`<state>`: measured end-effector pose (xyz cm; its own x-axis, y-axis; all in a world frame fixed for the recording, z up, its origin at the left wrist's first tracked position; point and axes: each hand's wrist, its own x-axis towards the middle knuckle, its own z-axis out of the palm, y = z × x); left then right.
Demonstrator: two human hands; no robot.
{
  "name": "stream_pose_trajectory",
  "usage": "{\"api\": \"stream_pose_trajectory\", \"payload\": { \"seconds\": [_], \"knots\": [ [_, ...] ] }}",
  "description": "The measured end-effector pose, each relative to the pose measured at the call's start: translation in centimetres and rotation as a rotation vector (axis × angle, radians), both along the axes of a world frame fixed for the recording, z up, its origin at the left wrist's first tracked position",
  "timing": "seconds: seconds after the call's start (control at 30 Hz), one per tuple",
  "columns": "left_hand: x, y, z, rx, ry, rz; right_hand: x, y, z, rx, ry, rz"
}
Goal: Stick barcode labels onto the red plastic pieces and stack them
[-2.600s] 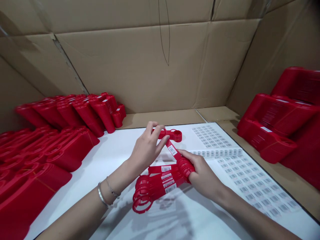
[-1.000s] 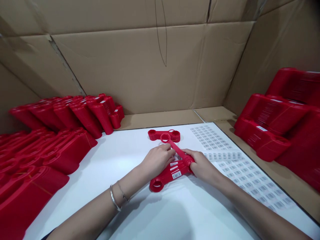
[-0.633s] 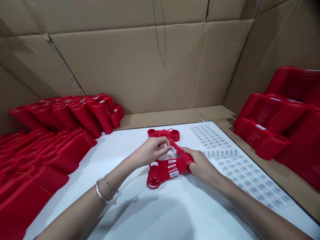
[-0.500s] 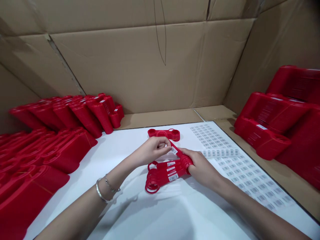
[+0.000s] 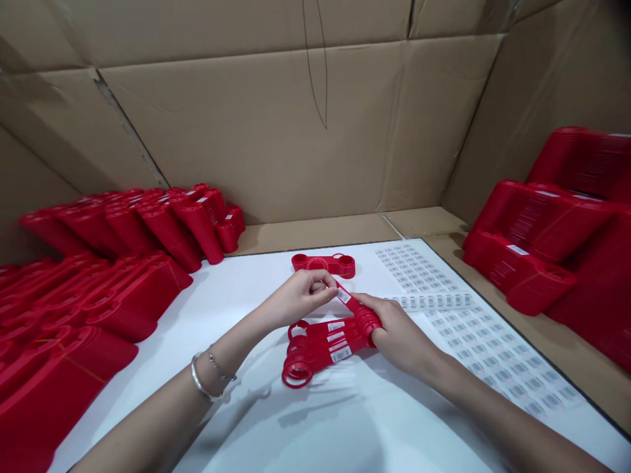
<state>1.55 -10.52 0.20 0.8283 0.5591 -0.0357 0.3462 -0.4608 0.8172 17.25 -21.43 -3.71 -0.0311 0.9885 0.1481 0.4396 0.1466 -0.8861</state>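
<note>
My right hand (image 5: 397, 335) grips the ends of a fanned bundle of red plastic bars (image 5: 320, 348), each with rings at its ends and a barcode sticker on it. One bar with a sticker (image 5: 351, 304) rises from that bundle, and its far end goes into the closed fingers of my left hand (image 5: 305, 299). Another red bar (image 5: 342, 265) lies alone on the table just beyond my left hand, untouched. Part of the raised bar is hidden by my fingers.
Large stacks of red bars stand to the left (image 5: 113, 295) and right (image 5: 542, 230) of the white table (image 5: 236, 414). Barcode sticker sheets (image 5: 493, 358) lie on its right side. Cardboard walls (image 5: 246, 131) rise behind it.
My left hand has moved from the bundle to the raised bar's far end. The bar now angles up from the bundle, and the bundle's rings have fanned out towards the lower left.
</note>
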Motion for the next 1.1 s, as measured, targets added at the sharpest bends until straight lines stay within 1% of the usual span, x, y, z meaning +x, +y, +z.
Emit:
{"api": "stream_pose_trajectory", "payload": {
  "seconds": [0.13, 0.2, 0.27, 0.37, 0.4, 0.47, 0.53, 0.63, 0.7, 0.87, 1.0, 1.1],
  "knots": [
    [0.0, -0.1, -0.1, 0.033, 0.015, 0.02, -0.1, 0.0, 0.0, -0.004, 0.002, -0.005],
    [0.0, -0.2, -0.4, 0.138, 0.03, 0.035, -0.2, 0.0, 0.0, 0.002, 0.015, -0.009],
    [0.1, -0.5, -0.7, 0.35, 0.054, 0.059, -0.3, -0.1, 0.0, 0.014, 0.035, -0.01],
    [0.2, -1.2, -1.4, 0.769, 0.111, 0.113, -0.5, -0.4, 0.2, 0.036, 0.07, -0.001],
    [0.2, -1.4, -1.6, 0.886, 0.132, 0.13, -0.6, -0.5, 0.3, 0.046, 0.08, 0.002],
    [0.3, -1.6, -1.9, 1.044, 0.171, 0.172, -0.8, -0.6, 0.5, 0.066, 0.092, 0.009],
    [0.3, -1.6, -2.1, 1.116, 0.174, 0.238, -0.9, -0.7, 0.6, 0.078, 0.112, 0.015],
    [0.3, -1.4, -2.1, 1.14, 0.107, 0.323, -1.0, -0.7, 0.7, 0.085, 0.131, 0.027],
    [0.3, -1.2, -2.1, 1.105, 0.084, 0.341, -1.0, -0.7, 0.8, 0.093, 0.106, 0.02],
    [0.3, -1.1, -2.1, 0.988, 0.125, 0.378, -1.0, -0.6, 0.7, 0.1, 0.081, 0.052],
    [0.4, -1.3, -2.5, 0.951, 0.102, 0.287, -0.7, -0.5, 0.3, 0.072, 0.074, 0.007],
    [0.4, -1.2, -2.8, 0.865, 0.055, 0.217, -0.4, -0.3, 0.0, 0.049, 0.059, -0.016]
  ]
}}
